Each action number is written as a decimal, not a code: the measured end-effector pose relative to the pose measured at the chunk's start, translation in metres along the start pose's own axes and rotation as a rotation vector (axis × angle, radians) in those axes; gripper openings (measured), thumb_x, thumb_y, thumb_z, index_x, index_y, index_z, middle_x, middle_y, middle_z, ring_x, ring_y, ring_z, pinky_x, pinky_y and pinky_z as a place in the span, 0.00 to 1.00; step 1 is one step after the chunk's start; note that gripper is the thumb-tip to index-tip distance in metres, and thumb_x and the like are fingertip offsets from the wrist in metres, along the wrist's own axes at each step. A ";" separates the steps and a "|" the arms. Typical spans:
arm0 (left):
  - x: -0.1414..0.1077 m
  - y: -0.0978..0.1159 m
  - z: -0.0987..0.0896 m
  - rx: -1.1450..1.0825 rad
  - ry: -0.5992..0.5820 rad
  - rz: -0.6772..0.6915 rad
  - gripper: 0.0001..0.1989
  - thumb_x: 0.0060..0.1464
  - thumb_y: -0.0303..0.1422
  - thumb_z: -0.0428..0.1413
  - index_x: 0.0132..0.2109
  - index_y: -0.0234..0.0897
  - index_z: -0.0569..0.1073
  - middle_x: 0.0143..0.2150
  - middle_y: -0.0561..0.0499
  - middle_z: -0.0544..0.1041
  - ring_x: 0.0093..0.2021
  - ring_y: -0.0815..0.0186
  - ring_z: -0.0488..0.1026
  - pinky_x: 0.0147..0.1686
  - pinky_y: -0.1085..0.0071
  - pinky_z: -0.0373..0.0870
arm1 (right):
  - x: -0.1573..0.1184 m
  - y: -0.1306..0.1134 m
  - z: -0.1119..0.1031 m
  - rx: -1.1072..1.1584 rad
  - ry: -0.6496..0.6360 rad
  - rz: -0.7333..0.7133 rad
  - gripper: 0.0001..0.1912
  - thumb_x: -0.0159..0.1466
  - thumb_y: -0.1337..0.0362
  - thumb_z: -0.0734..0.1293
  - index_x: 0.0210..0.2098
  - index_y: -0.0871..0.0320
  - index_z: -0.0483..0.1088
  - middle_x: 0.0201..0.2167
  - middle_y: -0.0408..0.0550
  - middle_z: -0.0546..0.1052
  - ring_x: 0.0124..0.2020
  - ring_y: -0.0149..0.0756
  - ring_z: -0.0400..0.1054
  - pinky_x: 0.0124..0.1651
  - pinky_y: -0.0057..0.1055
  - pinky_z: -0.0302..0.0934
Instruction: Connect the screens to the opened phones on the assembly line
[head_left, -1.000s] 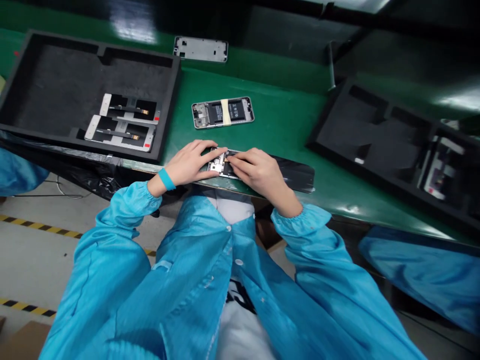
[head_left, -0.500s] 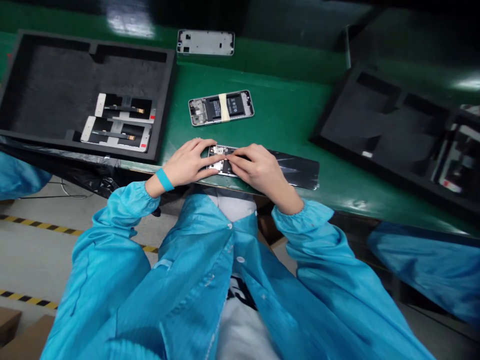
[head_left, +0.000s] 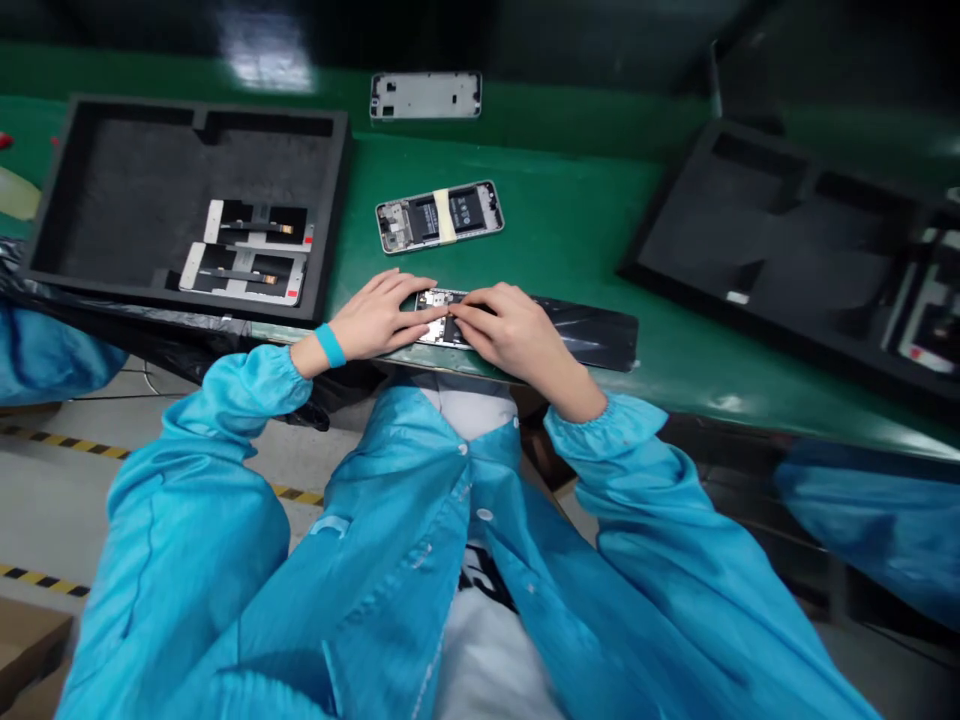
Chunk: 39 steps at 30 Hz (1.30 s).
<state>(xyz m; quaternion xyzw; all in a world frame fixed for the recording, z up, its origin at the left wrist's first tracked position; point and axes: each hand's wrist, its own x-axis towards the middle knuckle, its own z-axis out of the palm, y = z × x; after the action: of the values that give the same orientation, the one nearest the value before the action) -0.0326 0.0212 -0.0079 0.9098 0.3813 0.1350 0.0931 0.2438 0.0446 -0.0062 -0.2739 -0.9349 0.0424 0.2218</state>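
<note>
While the opened smartphone chassis [head_left: 433, 318] lay flat at the near edge of the green workbench [head_left: 570, 230], its right part rested just beside a black film sheet [head_left: 592, 333]; its exposed metal end faced left. The left hand [head_left: 379, 318] lay over that end, its fingers lightly spread; a blue wristband [head_left: 330, 345] circled the wrist. The right hand [head_left: 517, 345] approached from the right, its fingers pressed together; its fingertips [head_left: 459, 312] bore on the middle of the chassis, meeting the left forefinger there. Any pinch on a small part could not be confirmed, the fingers hiding the contact point.

Beyond the hands lay a smartphone body [head_left: 439, 217] with its battery crossed by a pale yellow tape strip; farther on, near the far bench edge, lay a bare metal phone frame [head_left: 425, 95]. A black foam tray [head_left: 187, 108] on the left held two display panels [head_left: 244, 273]; a second black foam tray [head_left: 675, 205] stood on the right. Blue smock sleeves [head_left: 225, 390] covered both forearms.
</note>
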 end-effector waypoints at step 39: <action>0.029 0.017 0.011 -0.171 0.028 0.001 0.46 0.64 0.53 0.59 0.79 0.34 0.56 0.75 0.31 0.67 0.73 0.40 0.66 0.74 0.42 0.61 | -0.068 0.054 -0.079 -0.048 -0.028 0.310 0.50 0.70 0.35 0.66 0.79 0.61 0.57 0.72 0.67 0.68 0.72 0.66 0.63 0.74 0.64 0.58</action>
<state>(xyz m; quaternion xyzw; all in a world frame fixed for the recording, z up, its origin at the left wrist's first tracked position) 0.0016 0.0297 -0.0084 0.8967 0.3692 0.1797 0.1651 0.3561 0.0511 0.0273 -0.4193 -0.8852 0.0578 0.1930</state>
